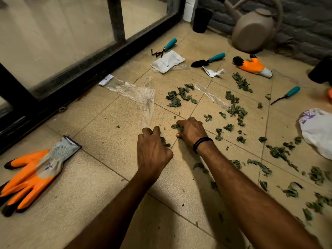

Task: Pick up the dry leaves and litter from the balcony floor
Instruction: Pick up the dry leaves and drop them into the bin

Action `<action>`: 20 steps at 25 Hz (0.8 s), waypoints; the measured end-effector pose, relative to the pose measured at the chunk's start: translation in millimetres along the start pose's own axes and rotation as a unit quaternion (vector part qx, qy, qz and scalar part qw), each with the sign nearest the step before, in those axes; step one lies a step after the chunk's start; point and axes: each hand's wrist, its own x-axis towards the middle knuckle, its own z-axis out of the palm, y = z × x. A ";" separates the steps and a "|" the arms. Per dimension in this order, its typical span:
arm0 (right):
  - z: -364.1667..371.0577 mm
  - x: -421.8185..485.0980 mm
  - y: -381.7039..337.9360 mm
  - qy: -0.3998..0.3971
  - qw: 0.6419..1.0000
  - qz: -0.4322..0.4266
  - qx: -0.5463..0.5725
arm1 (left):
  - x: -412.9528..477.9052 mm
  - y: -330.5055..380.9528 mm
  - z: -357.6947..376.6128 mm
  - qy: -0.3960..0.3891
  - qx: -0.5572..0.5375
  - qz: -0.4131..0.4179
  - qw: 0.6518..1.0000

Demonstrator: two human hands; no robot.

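I keep both hands low on the floor; left hand curls round leaves; right hand pinches more just beside (gathering one handful, I judge); most leaves lie scattered to the right.

Left hand and right hand both down on beige tiled floor, fingers curled round crumpled dry green leaves. More scattered to the right. Orange-grey work glove lies left, clear plastic wrapper ahead.
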 end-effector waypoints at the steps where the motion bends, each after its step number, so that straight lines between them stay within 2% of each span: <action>1: 1.4 1.4 0.6 0.014 1.000 -0.008 0.005 | -3.6 0.3 0.7 0.017 0.020 -0.013 1.000; 5: 3.6 7.2 3.6 0.047 0.999 -0.018 0.012 | -12.5 -3.3 14.9 0.020 0.028 -0.062 0.997; 10: 2.9 9.6 -5.4 0.030 0.997 -0.064 0.043 | -10.5 -9.9 23.6 -0.005 0.003 0.046 0.999; 14: 2.6 3.3 -18.7 0.076 0.994 -0.073 0.022 | -11.7 -14.5 33.4 0.008 -0.029 0.072 0.997; 17: -3.6 -1.2 -20.0 0.084 0.994 -0.046 0.052 | -3.7 -19.2 35.2 0.013 -0.070 0.068 0.995; 20: -21.5 -4.3 -8.3 0.047 0.987 0.040 0.151 | 11.0 -16.2 24.8 0.024 -0.122 0.045 0.991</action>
